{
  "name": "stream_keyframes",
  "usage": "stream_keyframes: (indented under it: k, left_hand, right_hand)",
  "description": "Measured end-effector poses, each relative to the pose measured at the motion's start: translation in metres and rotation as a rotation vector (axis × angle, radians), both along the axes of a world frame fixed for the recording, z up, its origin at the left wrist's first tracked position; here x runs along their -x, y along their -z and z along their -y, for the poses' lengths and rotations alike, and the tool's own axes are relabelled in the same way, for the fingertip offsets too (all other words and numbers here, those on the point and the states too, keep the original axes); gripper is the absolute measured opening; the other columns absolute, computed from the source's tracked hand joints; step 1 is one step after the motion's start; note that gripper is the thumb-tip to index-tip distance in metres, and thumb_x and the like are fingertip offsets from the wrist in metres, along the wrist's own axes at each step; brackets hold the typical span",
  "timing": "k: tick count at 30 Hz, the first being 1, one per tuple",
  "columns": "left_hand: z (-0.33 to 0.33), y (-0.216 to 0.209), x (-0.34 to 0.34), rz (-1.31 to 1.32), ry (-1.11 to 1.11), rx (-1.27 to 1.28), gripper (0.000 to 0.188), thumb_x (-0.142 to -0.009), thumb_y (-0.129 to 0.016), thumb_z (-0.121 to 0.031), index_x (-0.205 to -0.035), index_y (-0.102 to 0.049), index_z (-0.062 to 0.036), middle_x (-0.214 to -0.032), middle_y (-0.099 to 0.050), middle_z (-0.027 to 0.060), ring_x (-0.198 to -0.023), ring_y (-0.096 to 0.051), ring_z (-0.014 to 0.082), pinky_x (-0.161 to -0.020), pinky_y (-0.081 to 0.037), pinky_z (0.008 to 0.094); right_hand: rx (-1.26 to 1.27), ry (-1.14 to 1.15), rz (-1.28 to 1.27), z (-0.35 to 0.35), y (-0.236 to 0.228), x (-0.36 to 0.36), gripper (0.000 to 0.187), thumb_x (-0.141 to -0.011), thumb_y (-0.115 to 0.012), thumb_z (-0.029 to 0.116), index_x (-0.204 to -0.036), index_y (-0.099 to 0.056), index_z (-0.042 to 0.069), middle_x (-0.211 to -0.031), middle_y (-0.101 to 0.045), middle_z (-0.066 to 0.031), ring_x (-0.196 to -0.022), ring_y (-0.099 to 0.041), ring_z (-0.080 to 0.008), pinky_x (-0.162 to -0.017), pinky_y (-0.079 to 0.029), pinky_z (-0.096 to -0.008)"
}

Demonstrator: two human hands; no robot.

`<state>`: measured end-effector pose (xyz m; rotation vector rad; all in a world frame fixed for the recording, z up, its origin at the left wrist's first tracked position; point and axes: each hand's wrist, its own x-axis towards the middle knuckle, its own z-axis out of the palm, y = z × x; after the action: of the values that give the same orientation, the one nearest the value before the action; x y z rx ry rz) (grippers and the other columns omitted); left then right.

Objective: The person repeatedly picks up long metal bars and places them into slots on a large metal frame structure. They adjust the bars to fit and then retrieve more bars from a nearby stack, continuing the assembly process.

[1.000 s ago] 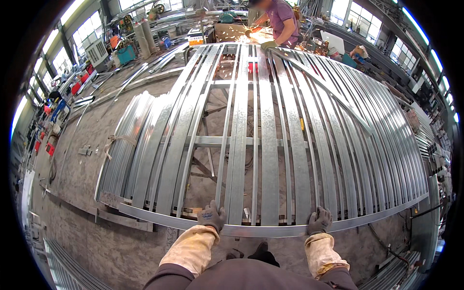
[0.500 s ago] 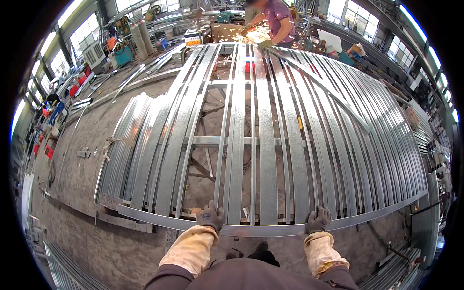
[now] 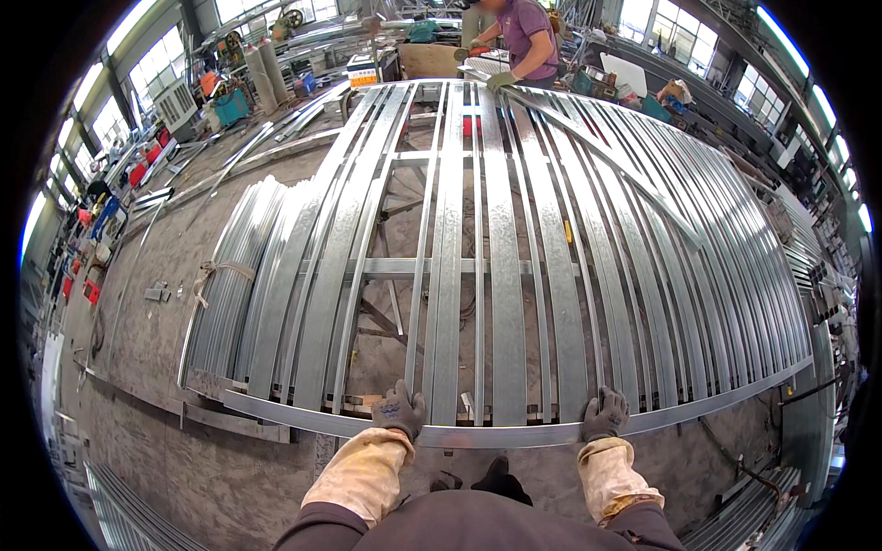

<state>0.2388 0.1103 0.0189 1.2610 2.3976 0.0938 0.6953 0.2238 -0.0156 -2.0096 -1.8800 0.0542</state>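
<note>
A long galvanized metal rail (image 3: 501, 437) runs across the near ends of many parallel metal strips (image 3: 507, 321). My left hand (image 3: 399, 410), in a dark grey work glove, is closed over this rail left of centre, thumb set apart to the right. Farther right, my right hand (image 3: 605, 414) holds the same rail in a matching glove, its fingers bent over the top edge. The undersides of both hands are hidden. Pale stained cuffs cover my wrists. One loose metal strip (image 3: 625, 170) lies slantwise over the others at the far right.
Across the frame a co-worker (image 3: 528, 41) in a purple shirt bends over the far edge, one gloved hand (image 3: 503, 81) on the slanted strip's end. A tied bundle of metal profiles (image 3: 243, 275) lies at left. A small yellow object (image 3: 568, 231) rests among the strips.
The bright sparks at the co-worker's hands are gone, and the co-worker's tool hand now shows at the strip's far end. My hands keep their places on the rail.
</note>
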Motion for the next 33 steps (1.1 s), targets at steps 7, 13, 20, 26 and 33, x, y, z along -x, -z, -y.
stream_keyframes:
  k: [7,13,20,26,33]
  left_hand:
    - [-0.0001,-0.0018,-0.0011,-0.006,0.0,-0.004,0.052,-0.102,-0.056,-0.047,-0.133,-0.055,-0.0061,-0.121,-0.071,0.0236,-0.112,-0.071,0.0415,-0.1,-0.051,0.0542]
    - [0.0004,0.0022,0.002,0.015,0.001,0.006,0.052,-0.102,-0.056,-0.047,-0.135,-0.054,-0.0068,-0.123,-0.07,0.0239,-0.113,-0.07,0.0423,-0.101,-0.05,0.0551]
    - [0.0005,-0.0008,0.0004,0.026,0.002,-0.009,0.051,-0.102,-0.056,-0.047,-0.133,-0.055,-0.0072,-0.121,-0.071,0.0236,-0.112,-0.071,0.042,-0.101,-0.049,0.0555]
    - [0.0013,0.0044,0.0012,0.014,-0.002,-0.042,0.048,-0.102,-0.056,-0.047,-0.129,-0.055,-0.0073,-0.118,-0.072,0.0233,-0.111,-0.071,0.041,-0.1,-0.049,0.0553]
    - [0.0011,-0.0019,-0.0011,0.02,-0.008,-0.01,0.05,-0.102,-0.055,-0.046,-0.132,-0.054,-0.0069,-0.12,-0.071,0.0238,-0.111,-0.071,0.0416,-0.101,-0.049,0.0557]
  right_hand:
    - [-0.021,0.01,0.008,-0.0014,0.0055,-0.0022,0.041,-0.091,-0.067,0.028,-0.13,-0.069,0.014,-0.135,-0.067,-0.0138,-0.139,-0.053,-0.0389,-0.119,-0.035,-0.0571]
    - [-0.033,0.011,0.018,-0.001,0.0024,0.003,0.042,-0.091,-0.068,0.028,-0.13,-0.069,0.013,-0.134,-0.067,-0.0147,-0.138,-0.054,-0.0381,-0.119,-0.036,-0.0562]
    - [-0.042,-0.007,0.024,-0.001,0.002,0.0005,0.042,-0.09,-0.068,0.027,-0.13,-0.069,0.012,-0.133,-0.068,-0.0158,-0.136,-0.055,-0.0386,-0.118,-0.037,-0.0561]
    - [-0.067,-0.014,0.017,-0.0006,0.0019,0.0018,0.041,-0.09,-0.068,0.026,-0.128,-0.069,0.011,-0.131,-0.069,-0.0157,-0.135,-0.055,-0.0397,-0.117,-0.037,-0.0564]
    - [0.044,-0.004,-0.019,0.0004,-0.0032,0.0008,0.044,-0.094,-0.065,0.028,-0.134,-0.066,0.012,-0.139,-0.064,-0.0162,-0.143,-0.051,-0.0385,-0.124,-0.031,-0.059]
